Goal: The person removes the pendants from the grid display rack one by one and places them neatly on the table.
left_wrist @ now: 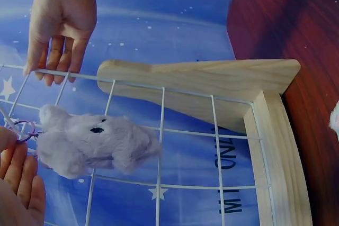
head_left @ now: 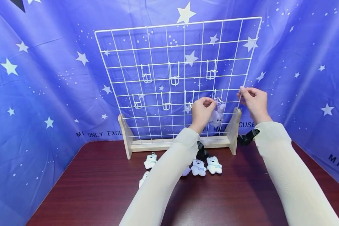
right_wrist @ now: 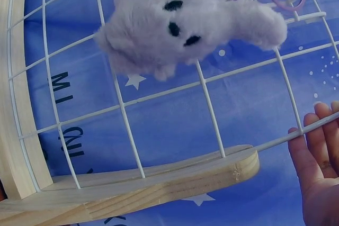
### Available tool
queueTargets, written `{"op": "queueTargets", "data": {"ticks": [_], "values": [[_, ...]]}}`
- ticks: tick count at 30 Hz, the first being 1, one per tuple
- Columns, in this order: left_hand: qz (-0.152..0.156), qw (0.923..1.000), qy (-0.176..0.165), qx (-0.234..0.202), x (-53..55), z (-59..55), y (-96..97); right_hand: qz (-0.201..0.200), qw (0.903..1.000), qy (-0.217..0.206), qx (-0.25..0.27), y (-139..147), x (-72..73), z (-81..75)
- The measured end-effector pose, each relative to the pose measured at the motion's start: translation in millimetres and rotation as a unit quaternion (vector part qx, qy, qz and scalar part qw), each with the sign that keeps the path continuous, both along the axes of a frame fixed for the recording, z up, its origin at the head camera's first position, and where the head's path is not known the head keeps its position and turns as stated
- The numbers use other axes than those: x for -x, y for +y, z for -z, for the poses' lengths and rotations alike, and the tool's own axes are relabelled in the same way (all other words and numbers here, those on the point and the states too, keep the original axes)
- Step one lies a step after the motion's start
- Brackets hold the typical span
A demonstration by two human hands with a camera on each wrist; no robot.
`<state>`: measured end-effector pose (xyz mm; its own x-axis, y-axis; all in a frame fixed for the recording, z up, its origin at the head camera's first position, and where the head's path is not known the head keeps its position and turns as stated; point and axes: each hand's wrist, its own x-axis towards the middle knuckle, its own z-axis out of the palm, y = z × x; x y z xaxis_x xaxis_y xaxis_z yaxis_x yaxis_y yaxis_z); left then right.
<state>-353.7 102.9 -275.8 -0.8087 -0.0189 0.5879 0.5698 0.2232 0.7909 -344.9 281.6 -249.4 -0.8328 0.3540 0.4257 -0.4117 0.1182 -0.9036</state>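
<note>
A lilac bunny plush keychain (head_left: 217, 117) hangs head down in front of the lower right of a white wire grid rack (head_left: 178, 24). My left hand (head_left: 201, 113) pinches its purple ring (right_wrist: 302, 3) beside the lower right hook (head_left: 218, 93). Whether the ring is over that hook's tip cannot be told. The plush's black eyes and nose show in the right wrist view. With thumb and fingers, my right hand (head_left: 255, 102) grips the rack's right edge wire, a little above the wooden side support (head_left: 236, 125).
Several white hooks, such as the upper middle hook (head_left: 174, 80), hang on the grid. On the dark red table (head_left: 82, 188) lie white bear plushes (head_left: 213, 165) and a lilac plush (head_left: 186, 171), partly hidden by my left sleeve. A blue star-printed cloth (head_left: 45, 94) stands behind.
</note>
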Motion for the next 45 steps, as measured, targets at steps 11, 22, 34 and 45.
{"op": "queueTargets", "data": {"ticks": [11, 22, 34, 45], "values": [[0.025, 0.9992, 0.007, -0.029, -10.8, -6.8, -5.2, 0.008, 0.9999, -0.003, -0.013, -1, -1.6, -1.3], [0.078, 0.9953, 0.002, -0.057, -32.1, -14.7, -7.4, 0.010, 0.9999, -0.001, -0.011, 0, -2.9, -0.5], [0.137, 0.9874, -0.024, -0.075, -56.8, -13.9, -25.4, -0.004, 0.9999, 0.009, 0.005, -2, -3.9, 0.3], [0.178, 0.9794, -0.071, -0.065, -79.0, 5.9, -68.3, -0.007, 0.9998, 0.014, 0.015, -2, -2.4, 0.5]]}}
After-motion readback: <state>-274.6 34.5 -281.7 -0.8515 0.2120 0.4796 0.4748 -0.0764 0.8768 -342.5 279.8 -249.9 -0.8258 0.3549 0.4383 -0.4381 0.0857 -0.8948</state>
